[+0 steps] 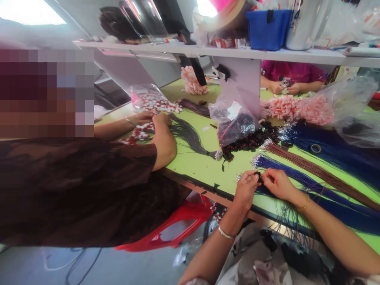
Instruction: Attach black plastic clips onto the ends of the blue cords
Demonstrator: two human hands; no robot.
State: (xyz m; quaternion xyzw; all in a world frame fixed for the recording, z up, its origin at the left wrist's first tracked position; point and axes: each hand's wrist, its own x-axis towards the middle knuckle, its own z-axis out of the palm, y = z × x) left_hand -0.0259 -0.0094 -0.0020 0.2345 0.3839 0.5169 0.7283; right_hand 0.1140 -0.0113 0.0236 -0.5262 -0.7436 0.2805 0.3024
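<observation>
My left hand (247, 187) pinches a small black plastic connector housing (259, 177) between thumb and fingers, just above the table's front edge. Close against its right side, my right hand (278, 183) has thumb and fingertips pressed together; what they grip is too small to make out. Under and behind my hands lies a bundle of blue wires (292, 173) with metal terminals at its left end. A bundle of brown wires (314, 168) runs alongside. Further back is a heap of black connector housings (252, 141). Loose dark wires (285, 217) hang over the table edge below my right wrist.
A co-worker (74, 190) at my left handles grey wires (188, 132). Another person (292, 75) works across the table. A plastic bag (237, 124), pink-white connectors (299, 109) and a tape roll (315, 149) lie behind. Overhead runs a shelf (202, 50); a red stool (175, 225) stands below left.
</observation>
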